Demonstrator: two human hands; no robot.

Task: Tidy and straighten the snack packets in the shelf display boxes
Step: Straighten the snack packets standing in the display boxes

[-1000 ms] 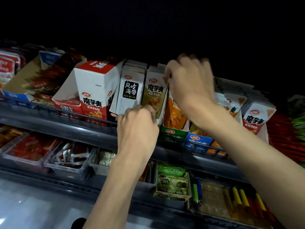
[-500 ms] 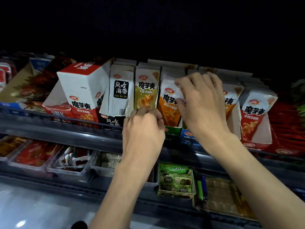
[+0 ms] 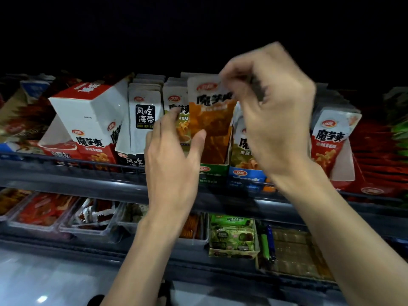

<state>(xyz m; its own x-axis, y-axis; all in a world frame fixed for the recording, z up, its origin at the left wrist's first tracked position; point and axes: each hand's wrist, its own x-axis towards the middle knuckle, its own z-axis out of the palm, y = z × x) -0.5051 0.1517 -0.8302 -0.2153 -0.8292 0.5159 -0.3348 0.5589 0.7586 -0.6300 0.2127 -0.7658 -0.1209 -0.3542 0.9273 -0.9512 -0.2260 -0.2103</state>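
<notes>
Orange glossy packet (image 3: 213, 122) in right hand (image 3: 278, 120)

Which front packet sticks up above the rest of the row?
The orange packet in the green-fronted box: its top sits above the yellow-green packet beside it, and the right hand pinches its upper corner.

Black unlit space above, grey two-tier metal shelf (image 3: 66, 180), pale glossy surface (image 3: 55, 281) below, small light glint

Orange packet (image 3: 212, 129) now higher, in right hand (image 3: 276, 115).
</notes>
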